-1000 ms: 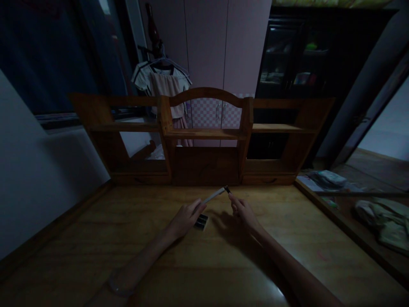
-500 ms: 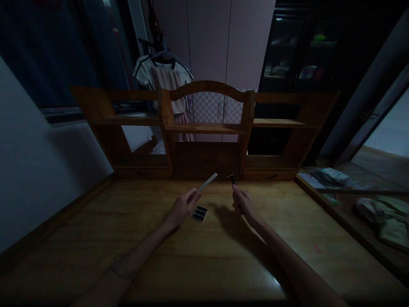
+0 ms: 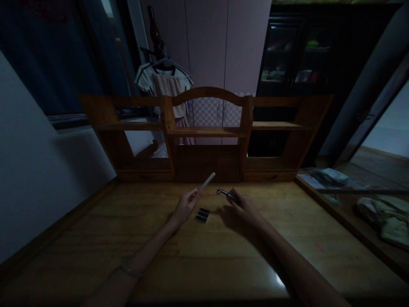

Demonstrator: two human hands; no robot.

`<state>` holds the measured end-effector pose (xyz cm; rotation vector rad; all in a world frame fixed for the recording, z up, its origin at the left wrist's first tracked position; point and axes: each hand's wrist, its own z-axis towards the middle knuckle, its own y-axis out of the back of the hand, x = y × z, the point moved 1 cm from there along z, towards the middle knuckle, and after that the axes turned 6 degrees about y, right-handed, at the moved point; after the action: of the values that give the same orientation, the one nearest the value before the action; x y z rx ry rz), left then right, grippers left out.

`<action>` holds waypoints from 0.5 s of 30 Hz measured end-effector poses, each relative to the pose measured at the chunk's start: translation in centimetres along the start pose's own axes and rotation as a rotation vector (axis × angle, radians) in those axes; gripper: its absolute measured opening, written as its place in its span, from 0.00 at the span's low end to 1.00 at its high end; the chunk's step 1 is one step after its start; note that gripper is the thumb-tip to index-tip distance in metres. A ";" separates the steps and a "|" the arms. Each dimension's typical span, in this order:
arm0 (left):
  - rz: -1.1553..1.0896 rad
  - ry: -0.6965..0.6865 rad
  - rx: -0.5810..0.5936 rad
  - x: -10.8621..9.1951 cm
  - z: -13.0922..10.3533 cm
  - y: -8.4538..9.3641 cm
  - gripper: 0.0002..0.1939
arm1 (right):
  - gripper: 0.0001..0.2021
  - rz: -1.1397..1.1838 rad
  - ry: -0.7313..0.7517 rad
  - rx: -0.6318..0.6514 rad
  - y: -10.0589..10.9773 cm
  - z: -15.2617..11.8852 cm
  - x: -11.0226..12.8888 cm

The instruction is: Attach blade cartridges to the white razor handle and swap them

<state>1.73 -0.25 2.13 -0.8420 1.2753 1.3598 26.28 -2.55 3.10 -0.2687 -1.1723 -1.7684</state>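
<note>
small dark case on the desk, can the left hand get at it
Probably yes: the dark case lies near the left hand, nothing visibly between them, though that hand holds a pale stick.

A person's bare hands (image 3: 185, 208) and slim, uncovered forearms (image 3: 284, 249); a pale, narrow, rounded bangle (image 3: 130, 269) circles the left forearm, its finer details lost in dimness.

Dim, bluish scene, small glare (image 3: 280, 280) on desk (image 3: 204, 260), soft shadow (image 3: 230, 219) beside right hand (image 3: 246, 208)
</note>
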 end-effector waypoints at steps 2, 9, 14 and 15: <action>0.005 0.018 0.006 -0.2 0.0 0.1 0.17 | 0.08 -0.012 -0.013 -0.002 0.2 0.0 0.2; 0.066 0.025 0.055 -1.0 -0.5 -0.2 0.20 | 0.14 -0.021 -0.022 0.027 0.5 -0.1 0.8; 0.077 0.038 0.108 -1.0 -0.6 -0.3 0.21 | 0.13 -0.050 0.011 -0.047 0.3 0.3 -0.2; 0.081 0.042 0.115 -1.0 -0.6 -0.3 0.21 | 0.12 -0.049 0.007 -0.058 0.3 0.3 -0.4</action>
<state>2.19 -1.04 2.92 -0.7495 1.4200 1.3246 26.63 -2.08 3.13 -0.2694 -1.1326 -1.8467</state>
